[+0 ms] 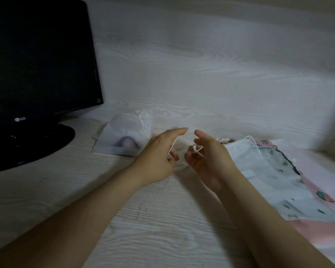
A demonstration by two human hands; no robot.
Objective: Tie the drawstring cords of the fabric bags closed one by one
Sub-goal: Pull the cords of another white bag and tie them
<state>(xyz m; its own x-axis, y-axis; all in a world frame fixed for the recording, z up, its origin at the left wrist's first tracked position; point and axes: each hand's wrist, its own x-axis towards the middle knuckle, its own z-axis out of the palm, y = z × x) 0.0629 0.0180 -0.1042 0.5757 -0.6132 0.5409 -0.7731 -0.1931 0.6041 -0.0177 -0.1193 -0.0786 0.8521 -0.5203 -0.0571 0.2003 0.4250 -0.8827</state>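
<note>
A home desk corner was suggested: a black LG monitor (41,55) was set on a pale wood-grain desk (153,219) against a matching wall panel (201,55), with printed fabric bags (278,171) piled alongside.

Far left, a black monitor (39,55) is seen on a pale, wood-grained table (162,219), with a translucent white bag (124,130) showing a dark shape beside it, a white cord (173,146) is seen mid-scene, and at right white green-speckled fabric (282,171) with a dark blue cord (286,157) is laid over pink fabric (317,182).
</note>
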